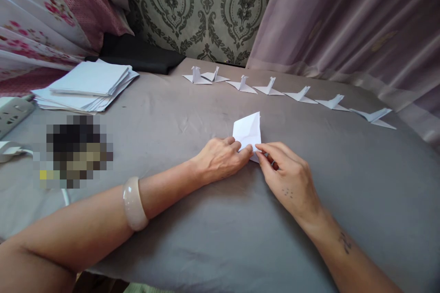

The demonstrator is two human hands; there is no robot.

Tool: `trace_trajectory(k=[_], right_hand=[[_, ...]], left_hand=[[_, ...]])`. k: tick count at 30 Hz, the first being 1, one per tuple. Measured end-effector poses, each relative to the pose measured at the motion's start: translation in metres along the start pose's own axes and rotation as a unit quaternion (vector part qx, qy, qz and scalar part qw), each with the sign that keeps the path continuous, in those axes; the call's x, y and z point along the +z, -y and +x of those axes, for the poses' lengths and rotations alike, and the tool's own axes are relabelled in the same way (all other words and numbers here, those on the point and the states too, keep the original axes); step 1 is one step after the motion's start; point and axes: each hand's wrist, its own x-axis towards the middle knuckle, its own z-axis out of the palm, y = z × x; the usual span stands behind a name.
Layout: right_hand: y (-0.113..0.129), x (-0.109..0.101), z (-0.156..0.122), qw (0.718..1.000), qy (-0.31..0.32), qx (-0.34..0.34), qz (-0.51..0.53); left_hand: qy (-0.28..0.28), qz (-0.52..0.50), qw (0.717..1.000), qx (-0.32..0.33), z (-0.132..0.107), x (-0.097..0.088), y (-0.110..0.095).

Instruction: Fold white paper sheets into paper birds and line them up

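A partly folded white paper lies on the grey cloth-covered surface in the middle. My left hand rests on the cloth with its fingertips pinching the paper's near left edge. My right hand pinches the paper's near right corner with thumb and forefinger. Both hands are closed on the same sheet, fingertips almost meeting. A pale bangle sits on my left wrist.
Several finished folded paper figures stand in a row along the far side. A stack of white sheets lies at far left, with a white power strip beside it. Curtain at right, patterned wall behind.
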Motion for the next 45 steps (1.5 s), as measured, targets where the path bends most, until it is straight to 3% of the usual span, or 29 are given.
trace_trajectory(k=[15,26,45], right_hand=[[0.0038,-0.0021,-0.0021,0.996,-0.004,-0.038,-0.085],[0.0026,-0.0001,-0.0001,1.0,-0.007,-0.004,-0.023],[0.0009,-0.0009,-0.0021,0.988,-0.008,-0.054,-0.143]], left_hand=[[0.028,-0.008,1.0,0.003,0.0007,0.001,0.0005],[0.04,-0.015,0.999,-0.005,0.0025,-0.0019,0.0003],[0.077,-0.029,0.997,-0.007,0.0041,-0.0034,-0.0002]])
